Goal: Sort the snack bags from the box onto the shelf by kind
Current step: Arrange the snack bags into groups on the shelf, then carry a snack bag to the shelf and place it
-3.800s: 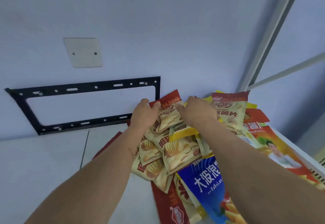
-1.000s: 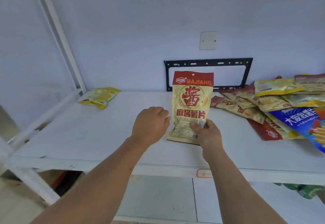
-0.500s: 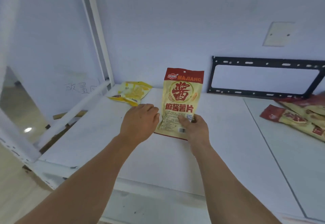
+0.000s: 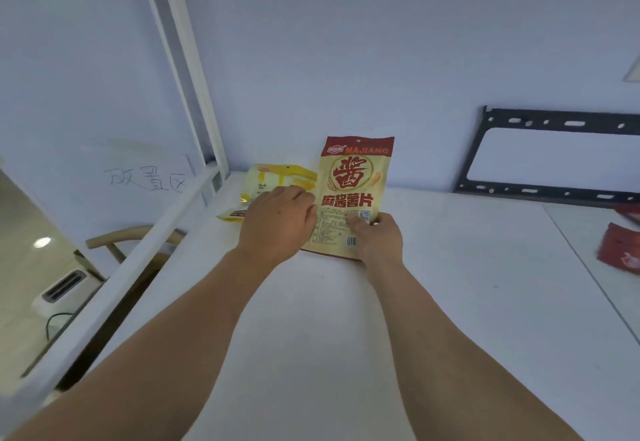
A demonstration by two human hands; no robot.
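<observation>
A flat, glossy rectangular snack bag [image 4: 353, 194], cream with a red top band and red characters, stands upright over the smooth white shelf [image 4: 450, 284]. The right hand [image 4: 377, 238] pinches its lower right corner, thumb curled across the front and fingers behind. The left hand [image 4: 277, 222] lies knuckles-up just left of the bag, fingers loosely bent at its left edge; whether they grip it cannot be told. Beyond those fingers lies a crinkly yellow bag [image 4: 273, 180]. Far right of the thumb lies a red packet [image 4: 620, 250], below a black metal bracket [image 4: 554, 156].
</observation>
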